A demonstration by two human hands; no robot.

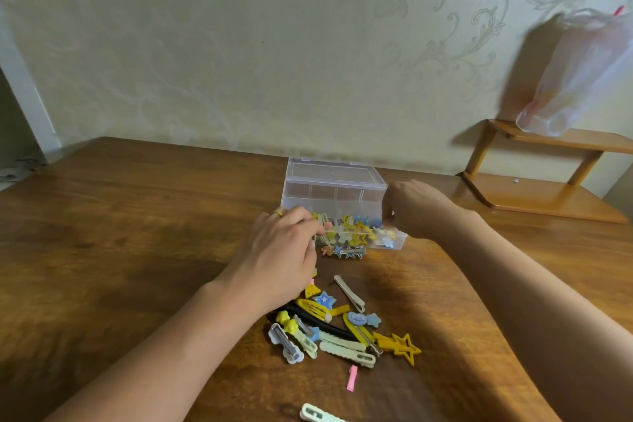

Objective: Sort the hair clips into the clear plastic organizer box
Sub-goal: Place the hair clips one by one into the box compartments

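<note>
pale green clip point(317, 413) lies at near edge of the surface point(120, 216), small pink clip point(351, 377) just beyond it. loose pile of hair clips point(342, 329) sits mid-surface, yellow star clip point(406, 348) on its right side. my left hand point(281, 257) is over the pile's far end, fingers point(313, 226) pinched together on a pale clip at the organizer box point(335, 195). my right hand point(416, 207) is at the box's right front corner, fingers curled together; cannot tell what they grip. front compartments hold yellow and blue clips.
</note>
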